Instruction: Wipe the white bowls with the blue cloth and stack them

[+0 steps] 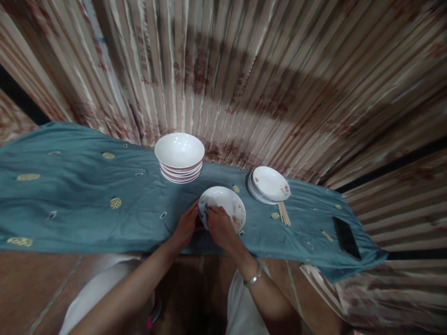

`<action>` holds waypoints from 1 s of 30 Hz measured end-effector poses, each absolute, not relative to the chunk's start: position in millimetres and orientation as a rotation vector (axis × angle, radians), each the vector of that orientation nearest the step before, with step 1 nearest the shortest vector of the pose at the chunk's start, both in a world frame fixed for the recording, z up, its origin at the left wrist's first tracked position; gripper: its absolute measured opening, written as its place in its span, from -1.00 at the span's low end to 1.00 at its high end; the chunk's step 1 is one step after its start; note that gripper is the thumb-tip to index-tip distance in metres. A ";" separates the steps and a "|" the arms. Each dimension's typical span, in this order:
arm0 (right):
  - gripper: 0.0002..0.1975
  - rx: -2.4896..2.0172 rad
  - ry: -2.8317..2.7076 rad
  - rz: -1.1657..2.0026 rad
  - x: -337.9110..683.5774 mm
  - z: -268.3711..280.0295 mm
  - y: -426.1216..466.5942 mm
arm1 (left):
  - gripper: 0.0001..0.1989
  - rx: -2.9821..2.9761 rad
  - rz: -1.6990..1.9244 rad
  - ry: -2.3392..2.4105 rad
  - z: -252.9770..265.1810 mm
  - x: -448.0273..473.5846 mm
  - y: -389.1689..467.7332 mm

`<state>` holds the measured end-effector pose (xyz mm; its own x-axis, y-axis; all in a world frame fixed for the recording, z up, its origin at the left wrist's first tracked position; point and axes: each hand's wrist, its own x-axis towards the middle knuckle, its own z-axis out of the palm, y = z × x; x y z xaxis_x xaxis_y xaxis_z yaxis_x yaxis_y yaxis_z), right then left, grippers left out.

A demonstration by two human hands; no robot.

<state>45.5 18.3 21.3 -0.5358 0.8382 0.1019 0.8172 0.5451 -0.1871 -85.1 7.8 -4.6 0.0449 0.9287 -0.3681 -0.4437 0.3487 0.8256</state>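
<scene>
A round, glossy white plate (pixel 223 197) with small printed flowers along its right side sits at the near edge of the table, over a teal, softly wrinkled tablecloth (pixel 136 211) dotted with yellow and white motifs. The left hand (pixel 186 227) is clamped on the plate's left rim, its underside grip hidden; the right hand (pixel 220 227) is closed on a crumpled greyish cloth (pixel 203 211), pressing it against the left part of the plate. The plate thus lies between the hands, extending beyond the right hand's fingertips to the far side and right. Its hollow face points upward; being round, it has no long axis, and any slight tilt is hard to tell. Far left of it stand stacked deep white bowls (pixel 179 151) with red bands; far right, stacked floral plates (pixel 270 184) beside slim pale wooden chopsticks (pixel 284 215).
</scene>
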 end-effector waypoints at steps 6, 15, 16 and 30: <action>-0.75 -1.430 -2.540 0.130 43.8 16.9 40.1 | -0.42 0.540 1.136 1.046 -4.5 -84.2 8.6; -0.70 -1.595 -2.504 0.078 68.7 18.5 60.4 | -0.47 0.511 1.133 1.067 -0.2 -83.6 8.2; -0.69 -1.631 -2.495 0.071 73.1 18.3 60.9 | -0.47 0.506 1.134 1.069 0.6 -83.5 8.1; -0.72 -1.754 -2.364 0.123 112.4 6.0 23.2 | -0.38 0.567 1.132 1.086 -0.2 -83.7 7.7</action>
